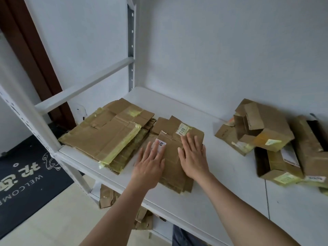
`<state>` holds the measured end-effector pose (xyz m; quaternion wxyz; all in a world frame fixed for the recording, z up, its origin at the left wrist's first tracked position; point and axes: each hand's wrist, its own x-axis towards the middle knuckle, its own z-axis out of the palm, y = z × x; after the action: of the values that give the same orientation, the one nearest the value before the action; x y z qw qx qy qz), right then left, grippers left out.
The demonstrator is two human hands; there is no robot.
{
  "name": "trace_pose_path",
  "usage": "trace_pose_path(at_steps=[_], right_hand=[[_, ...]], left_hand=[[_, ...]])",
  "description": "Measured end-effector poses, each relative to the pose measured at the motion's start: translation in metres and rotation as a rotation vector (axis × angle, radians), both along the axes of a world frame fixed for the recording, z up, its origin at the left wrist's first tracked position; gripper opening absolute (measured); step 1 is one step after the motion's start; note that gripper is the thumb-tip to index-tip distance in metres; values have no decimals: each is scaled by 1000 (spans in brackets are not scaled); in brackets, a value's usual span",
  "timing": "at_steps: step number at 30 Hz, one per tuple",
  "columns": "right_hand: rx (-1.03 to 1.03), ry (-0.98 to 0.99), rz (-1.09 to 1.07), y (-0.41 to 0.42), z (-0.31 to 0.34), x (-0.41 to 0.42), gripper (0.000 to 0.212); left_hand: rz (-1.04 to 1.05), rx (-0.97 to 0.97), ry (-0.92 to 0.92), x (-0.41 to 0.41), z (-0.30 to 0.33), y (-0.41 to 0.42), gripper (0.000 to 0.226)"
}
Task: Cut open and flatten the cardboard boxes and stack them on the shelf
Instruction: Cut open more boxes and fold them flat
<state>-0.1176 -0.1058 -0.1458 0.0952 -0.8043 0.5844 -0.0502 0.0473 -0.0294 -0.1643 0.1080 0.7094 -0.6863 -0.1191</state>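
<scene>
I see both hands flat, fingers straight, gripping nothing: left hand (pixel 150 162) and right hand (pixel 193 157) press the flattened box (pixel 174 167) on the white shelf (pixel 221 167). Taped flat stack (pixel 104 134) left, unflattened boxes (pixel 262 132) right, white wall (pixel 213 50) behind, dark doormat (pixel 23 176) on floor.

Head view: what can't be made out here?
- Cardboard under both palms: left hand and right hand cover the middle of the small flattened stack.
- Count of sheets in the taped flattened pile: only edges show.
- Unflattened boxes: the rightmost is cut off by the frame's right edge.
- Label print: only "8813" reads; the rest is too small.
- Cardboard below the shelf: mostly hidden by the board and forearms.
</scene>
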Motion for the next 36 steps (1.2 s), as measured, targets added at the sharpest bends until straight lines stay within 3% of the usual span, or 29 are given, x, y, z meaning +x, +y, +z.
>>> trace_pose_path(at_steps=[3, 9, 17, 24, 30, 36], right_hand=[[124, -22, 25, -9, -7, -5, 58], [69, -69, 15, -8, -16, -4, 57], [216, -16, 49, -16, 6, -3, 60], [-54, -222, 83, 2, 50, -56, 54], [-403, -439, -190, 0, 93, -155, 50], [-163, -697, -503, -23, 108, -238, 72]], left_hand=[[-7, 6, 47, 9, -5, 0, 61], [-11, -12, 55, 12, -9, 2, 69], [23, 124, -82, 2, 28, -7, 71], [58, 20, -76, -46, 80, -26, 82], [-86, -13, 131, -122, 125, -62, 76], [-112, 122, 488, -203, 148, -93, 55]])
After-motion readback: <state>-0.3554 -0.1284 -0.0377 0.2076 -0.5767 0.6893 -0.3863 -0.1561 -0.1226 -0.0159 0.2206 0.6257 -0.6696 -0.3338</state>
